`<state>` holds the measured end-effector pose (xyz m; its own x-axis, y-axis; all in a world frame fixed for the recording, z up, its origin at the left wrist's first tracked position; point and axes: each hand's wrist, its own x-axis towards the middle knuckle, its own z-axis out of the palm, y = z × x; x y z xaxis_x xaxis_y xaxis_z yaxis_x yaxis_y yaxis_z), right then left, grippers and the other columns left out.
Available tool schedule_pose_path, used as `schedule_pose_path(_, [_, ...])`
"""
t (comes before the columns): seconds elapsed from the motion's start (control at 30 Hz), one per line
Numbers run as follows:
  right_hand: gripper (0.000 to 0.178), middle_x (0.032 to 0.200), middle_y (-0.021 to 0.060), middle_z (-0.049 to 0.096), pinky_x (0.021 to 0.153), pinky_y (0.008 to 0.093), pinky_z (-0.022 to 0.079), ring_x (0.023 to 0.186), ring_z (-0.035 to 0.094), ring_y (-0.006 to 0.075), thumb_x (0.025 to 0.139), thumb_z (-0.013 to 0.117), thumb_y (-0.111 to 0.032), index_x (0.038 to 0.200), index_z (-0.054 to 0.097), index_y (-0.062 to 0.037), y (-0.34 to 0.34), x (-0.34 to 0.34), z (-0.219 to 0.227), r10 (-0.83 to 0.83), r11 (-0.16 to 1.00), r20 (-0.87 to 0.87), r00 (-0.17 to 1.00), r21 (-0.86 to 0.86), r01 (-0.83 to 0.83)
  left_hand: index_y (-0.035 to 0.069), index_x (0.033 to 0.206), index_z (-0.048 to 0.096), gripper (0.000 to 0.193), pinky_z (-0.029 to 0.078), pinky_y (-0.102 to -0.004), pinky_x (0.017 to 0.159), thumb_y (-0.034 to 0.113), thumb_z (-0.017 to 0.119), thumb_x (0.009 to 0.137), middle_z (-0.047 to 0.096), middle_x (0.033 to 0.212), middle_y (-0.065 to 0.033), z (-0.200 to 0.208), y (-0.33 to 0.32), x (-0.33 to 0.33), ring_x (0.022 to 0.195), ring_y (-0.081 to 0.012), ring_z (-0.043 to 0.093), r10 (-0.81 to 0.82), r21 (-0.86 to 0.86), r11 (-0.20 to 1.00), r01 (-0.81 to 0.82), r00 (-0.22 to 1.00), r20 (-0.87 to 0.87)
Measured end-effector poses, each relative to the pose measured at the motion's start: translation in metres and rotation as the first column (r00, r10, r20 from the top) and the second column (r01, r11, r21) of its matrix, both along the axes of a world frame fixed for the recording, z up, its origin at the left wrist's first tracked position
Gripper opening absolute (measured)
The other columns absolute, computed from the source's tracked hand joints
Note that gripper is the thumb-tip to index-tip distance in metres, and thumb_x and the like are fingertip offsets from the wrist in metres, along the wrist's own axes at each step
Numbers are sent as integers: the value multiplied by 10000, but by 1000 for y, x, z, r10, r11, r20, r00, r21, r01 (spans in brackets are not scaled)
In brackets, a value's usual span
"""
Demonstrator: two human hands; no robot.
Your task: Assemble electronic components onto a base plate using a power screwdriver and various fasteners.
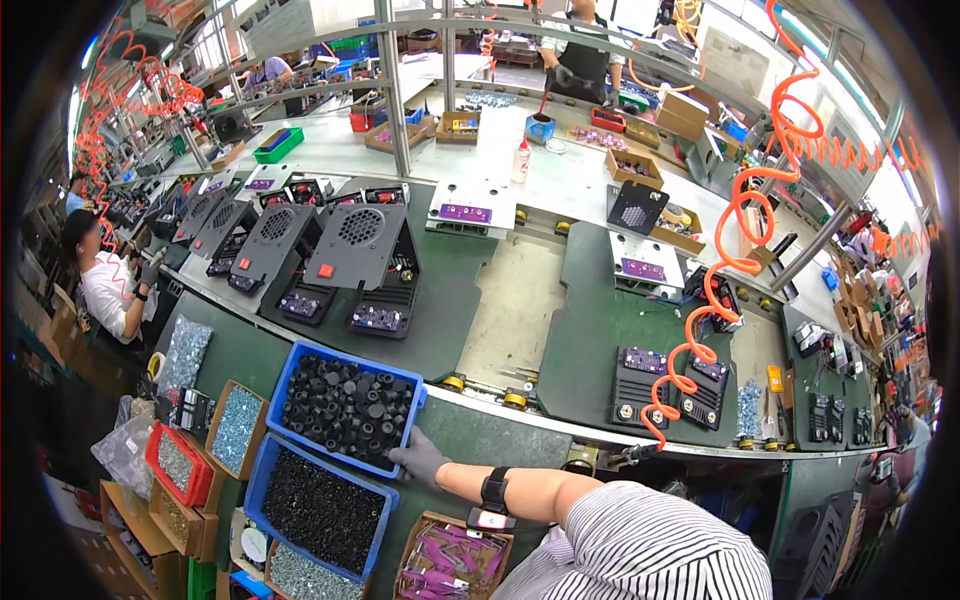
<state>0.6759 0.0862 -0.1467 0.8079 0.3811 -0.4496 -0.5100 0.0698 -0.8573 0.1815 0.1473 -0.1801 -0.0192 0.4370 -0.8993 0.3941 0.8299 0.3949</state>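
Our gloved hand [421, 461] touches a blue plastic tray's [415, 402] corner, beside rounded black parts [345, 405]. We can't tell whether the grip pinches.

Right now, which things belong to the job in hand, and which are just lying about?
Likely the job:
blue bin of round black parts
gloved hand at its edge

Seemingly lying about:
crumpled plastic bag
red-capped bottle

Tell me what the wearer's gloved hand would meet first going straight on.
Likely the blue bin of black round parts: the gloved hand is at its near right corner, perhaps touching it, though depth is unclear.
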Motion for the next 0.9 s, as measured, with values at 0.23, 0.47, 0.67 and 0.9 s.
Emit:
schedule_pose_path(0.23, [443, 802, 78, 566, 477, 272, 438, 567, 535, 134, 767, 625, -123, 1134, 395, -31, -1, 1, -9, 46, 998, 23, 999, -34, -45, 145, 831, 634, 142, 354, -197, 407, 287, 627, 841, 530, 621, 35, -15, 2, -8, 476, -79, 439, 15, 17, 1000, -16, 999, 28])
schedule_pose_path(0.47, [425, 861, 101, 569, 548, 299, 451, 634, 535, 154, 769, 638, -168, 1103, 414, -28, -2, 1, -12, 69, 997, -17, 997, -43, -70, 140, 856, 640, 146, 348, -191, 410, 285, 625, 844, 532, 633, 37, -34, -1, -22, 481, -78, 438, 32, 94, 995, -37, 998, 55])
schedule_pose_path(0.67, [425, 843, 104, 563, 532, 305, 447, 619, 524, 152, 775, 637, -159, 1104, 401, -31, -6, 1, -7, 79, 997, 0, 997, -14, -79, 140, 866, 645, 143, 337, -190, 409, 280, 624, 847, 529, 630, 46, -19, 0, -9, 478, -66, 423, 26, 39, 999, -27, 999, 32])
schedule_pose_path(0.9, [451, 855, 101, 576, 525, 290, 459, 625, 543, 154, 784, 633, -144, 1148, 391, -32, -4, 1, -11, 42, 999, 89, 995, 22, -44, 142, 815, 628, 195, 309, -205, 395, 337, 634, 834, 511, 611, 53, -23, -3, -5, 461, -73, 404, 43, 86, 995, -43, 999, 6])
